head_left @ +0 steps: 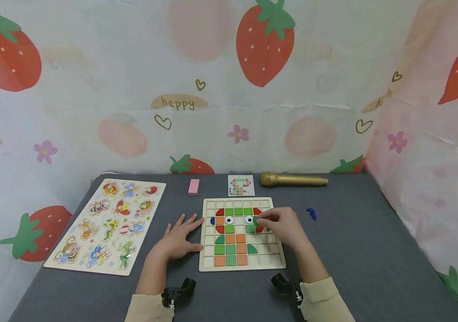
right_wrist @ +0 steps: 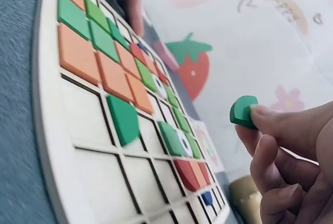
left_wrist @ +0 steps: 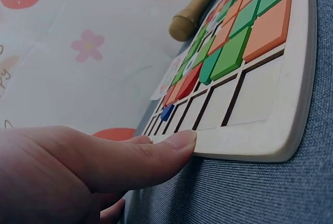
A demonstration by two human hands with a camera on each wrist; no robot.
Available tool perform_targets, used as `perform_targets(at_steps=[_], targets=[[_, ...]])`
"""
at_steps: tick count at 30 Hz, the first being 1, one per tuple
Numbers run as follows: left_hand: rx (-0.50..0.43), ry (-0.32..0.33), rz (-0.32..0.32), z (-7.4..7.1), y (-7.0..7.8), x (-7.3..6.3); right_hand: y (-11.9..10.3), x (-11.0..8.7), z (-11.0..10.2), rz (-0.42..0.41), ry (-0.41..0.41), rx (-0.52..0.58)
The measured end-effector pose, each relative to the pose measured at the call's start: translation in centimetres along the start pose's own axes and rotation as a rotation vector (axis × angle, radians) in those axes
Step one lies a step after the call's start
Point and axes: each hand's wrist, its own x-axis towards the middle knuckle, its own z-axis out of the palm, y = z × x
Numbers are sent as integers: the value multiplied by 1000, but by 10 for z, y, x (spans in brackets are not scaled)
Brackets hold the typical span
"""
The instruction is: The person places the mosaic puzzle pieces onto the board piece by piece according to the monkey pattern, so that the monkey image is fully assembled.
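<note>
A wooden grid board [head_left: 208, 257] lies on the dark table, filled partly with green, orange and red tiles, two eye tiles [head_left: 229, 220] and small blue pieces [right_wrist: 207, 198]. Over its right side, my right hand [head_left: 286, 227] pinches a green tile with a rounded edge [right_wrist: 243, 112] between thumb and finger. That tile is held above the board, clear of the grid in the right wrist view. Spread at the board's left edge is my left hand [head_left: 178, 239]. Its thumb [left_wrist: 179, 141] touches the rim; most of its other fingers are hidden in the left wrist view.
Behind the board lie a picture card [head_left: 241, 185], a pink block [head_left: 194, 187] and a gold microphone-shaped object [head_left: 297, 180]. Two dark blue pieces [head_left: 311, 213] sit right of the board. An insect picture board [head_left: 108, 226] is on the left. A printed curtain [head_left: 220, 147] hangs behind the table.
</note>
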Motion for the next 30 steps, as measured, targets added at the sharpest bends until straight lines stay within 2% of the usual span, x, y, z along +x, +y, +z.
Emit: perform_targets(at_steps=[8,18,30], targets=[[-12,-4,5,0,-2,2,-12,-2,23,-13,-63,-28],[-5,-2,7,0,-2,2,-27,-9,60,-113,-156,-17],[0,8,19,0,-4,2,-39,-20,99,-159,-236,-79]])
